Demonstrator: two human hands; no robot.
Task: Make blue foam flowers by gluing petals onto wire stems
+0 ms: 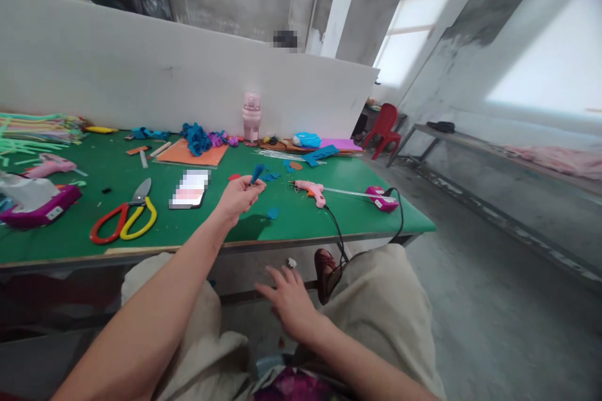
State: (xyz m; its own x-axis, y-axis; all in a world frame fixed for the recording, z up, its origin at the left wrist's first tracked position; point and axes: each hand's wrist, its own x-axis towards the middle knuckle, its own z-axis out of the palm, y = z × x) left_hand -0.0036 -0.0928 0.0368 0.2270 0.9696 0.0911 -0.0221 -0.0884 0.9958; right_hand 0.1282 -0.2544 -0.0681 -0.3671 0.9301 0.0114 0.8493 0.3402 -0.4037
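Over the front part of the green table, my left hand (241, 198) is closed, pinching a small rolled blue piece (257, 173) that points upward; its material is hard to tell. My right hand (292, 302) hangs above my lap, below the table edge, with fingers spread and nothing in it. Small blue scraps (271, 176) lie just behind my left hand, and another blue scrap (273, 213) sits to its right. Farther right rests a pink hot glue gun (311, 191) with a clear glue stick in its back. A phone (189, 189) lies to the left of my left hand.
Scissors with red and yellow handles (128, 213) lie on the green table (226, 225) at left. A second pink glue gun (51, 166) is beyond them. A pink bottle (251, 119) stands before the white partition (197, 69). The right glue gun's cord hangs over the edge.
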